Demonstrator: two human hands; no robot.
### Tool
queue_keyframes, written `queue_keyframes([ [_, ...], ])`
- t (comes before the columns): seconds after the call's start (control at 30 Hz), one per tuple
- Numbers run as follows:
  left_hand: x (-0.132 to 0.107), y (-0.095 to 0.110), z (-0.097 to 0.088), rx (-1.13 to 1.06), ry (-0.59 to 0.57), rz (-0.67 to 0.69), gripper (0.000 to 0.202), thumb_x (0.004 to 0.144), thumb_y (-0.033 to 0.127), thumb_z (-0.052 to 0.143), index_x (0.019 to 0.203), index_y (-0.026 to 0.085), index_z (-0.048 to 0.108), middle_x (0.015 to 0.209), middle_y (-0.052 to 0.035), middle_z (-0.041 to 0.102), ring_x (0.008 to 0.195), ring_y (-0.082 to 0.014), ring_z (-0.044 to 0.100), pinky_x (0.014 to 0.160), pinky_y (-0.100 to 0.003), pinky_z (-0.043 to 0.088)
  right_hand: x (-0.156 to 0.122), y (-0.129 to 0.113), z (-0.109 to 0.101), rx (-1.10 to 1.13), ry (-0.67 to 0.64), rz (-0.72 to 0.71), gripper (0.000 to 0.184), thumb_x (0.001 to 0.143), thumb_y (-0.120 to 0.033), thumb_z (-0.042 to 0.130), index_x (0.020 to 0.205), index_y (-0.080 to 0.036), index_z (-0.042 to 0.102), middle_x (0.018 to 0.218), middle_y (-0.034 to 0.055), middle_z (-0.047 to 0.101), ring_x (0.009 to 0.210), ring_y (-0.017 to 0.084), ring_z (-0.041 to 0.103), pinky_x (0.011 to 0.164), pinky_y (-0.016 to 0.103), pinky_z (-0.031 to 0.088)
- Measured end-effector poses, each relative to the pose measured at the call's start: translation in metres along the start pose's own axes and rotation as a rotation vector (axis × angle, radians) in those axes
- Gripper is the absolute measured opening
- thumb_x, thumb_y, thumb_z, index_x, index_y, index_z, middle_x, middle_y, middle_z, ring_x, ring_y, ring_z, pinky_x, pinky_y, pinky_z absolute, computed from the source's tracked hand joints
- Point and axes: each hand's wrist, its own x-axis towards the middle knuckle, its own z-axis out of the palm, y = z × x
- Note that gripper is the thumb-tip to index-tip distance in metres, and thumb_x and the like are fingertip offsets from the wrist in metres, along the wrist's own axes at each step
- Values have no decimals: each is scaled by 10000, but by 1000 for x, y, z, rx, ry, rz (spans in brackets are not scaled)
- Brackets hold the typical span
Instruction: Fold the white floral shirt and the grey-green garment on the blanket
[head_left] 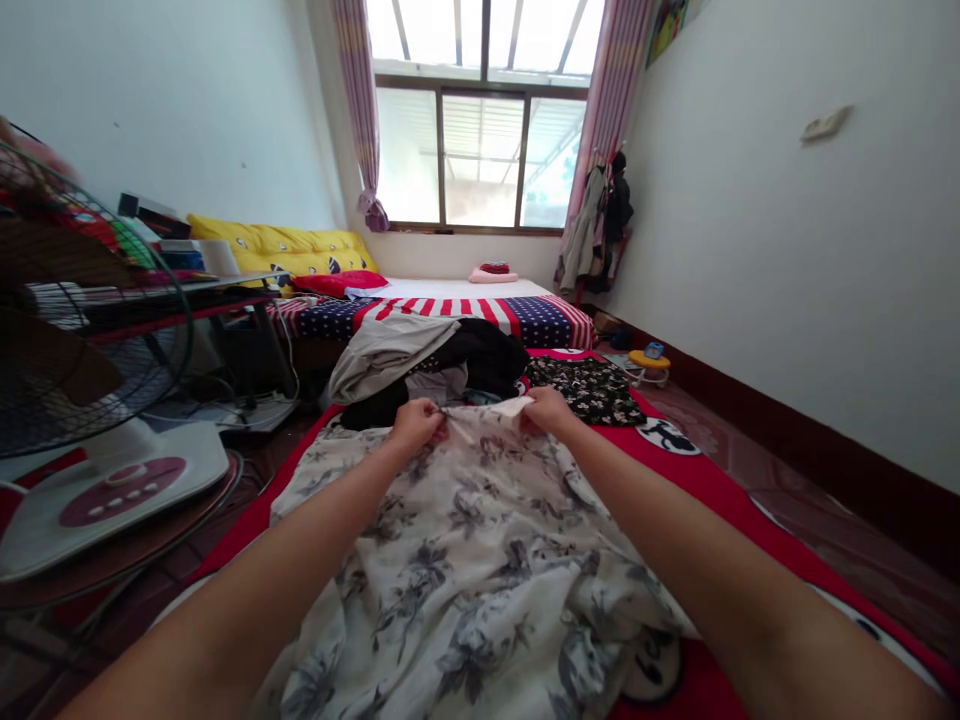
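Observation:
A white garment [465, 560] with grey flowers lies spread and wrinkled on the red patterned cloth [720, 490] in front of me. At its far edge, my left hand [418, 424] is closed, pinching the fabric between thumb and fingers. My right hand [546, 411] grips the same edge a short way to the right, and the cloth runs fairly taut between them. Just beyond my hands sits a heap of grey and black clothes [480, 350]. A black floral garment [585, 390] lies flat to the right of that heap.
On the left stands a fan [112, 480] near a cluttered desk [225, 285]. Behind the clothes is a bed with a stars-and-stripes cover [442, 312]. A small yellow stool [649, 360] is by the right wall, below hanging clothes [600, 225].

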Motion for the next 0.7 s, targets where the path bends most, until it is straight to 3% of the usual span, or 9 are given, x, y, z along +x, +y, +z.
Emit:
queue_keyframes([
  [0.1, 15, 5, 1, -24, 85, 29, 270, 913, 240, 418, 1076, 152, 615, 995, -93, 735, 899, -189, 704, 777, -276, 543, 15, -5, -5, 179, 113, -39, 682, 774, -224, 582, 1426, -173, 388, 1160, 97, 658, 926, 192, 653, 760, 280, 514],
  [0.17, 13, 4, 8, -21, 104, 71, 312, 872, 245, 503, 1156, 151, 593, 1168, -115, 683, 1087, -224, 642, 927, -330, 496, 12, 0, -4, 264, 179, -67, 859, 756, -257, 627, 1501, -177, 208, 1286, 119, 584, 1046, 201, 621, 836, 305, 507],
  [0.27, -2, -6, 25, -27, 56, 135, 540, 806, 272, 621, 1316, 144, 501, 1408, -145, 515, 1302, -251, 481, 1074, -364, 381, -7, 21, 0, 83, 169, -38, 784, 740, -272, 659, 1442, -139, 336, 1284, 153, 579, 1135, 250, 582, 938, 346, 460],
  [0.4, -23, -25, 43, 106, -12, 212, 615, 845, 319, 590, 1401, 109, 432, 1528, -179, 329, 1424, -281, 284, 1158, -420, 237, -31, 58, -3, -345, 110, 202, 680, 719, -475, 693, 1269, -107, 539, 1227, 220, 600, 1135, 355, 570, 879, 422, 472],
  [0.53, -30, -33, 47, 188, 27, 283, 525, 923, 383, 465, 1398, 160, 454, 1499, -137, 399, 1397, -253, 344, 1155, -449, 242, -33, 81, -19, -419, -28, 341, 424, 690, -443, 720, 1009, -166, 693, 1034, 154, 697, 975, 303, 655, 739, 334, 492],
  [0.6, -30, -33, 46, 197, 50, 299, 510, 933, 398, 440, 1390, 173, 466, 1488, -130, 419, 1384, -243, 367, 1147, -450, 261, -28, 87, -28, -419, -12, 344, 324, 732, -406, 676, 959, -178, 713, 999, 141, 708, 955, 295, 665, 711, 320, 484],
  [0.7, -31, -31, 45, 285, 25, 294, 550, 911, 431, 477, 1404, 190, 452, 1505, -134, 391, 1405, -269, 327, 1152, -473, 236, -23, 95, -36, -442, 80, 361, 353, 817, -430, 565, 1010, -173, 711, 1056, 167, 694, 1014, 315, 648, 734, 343, 479],
])
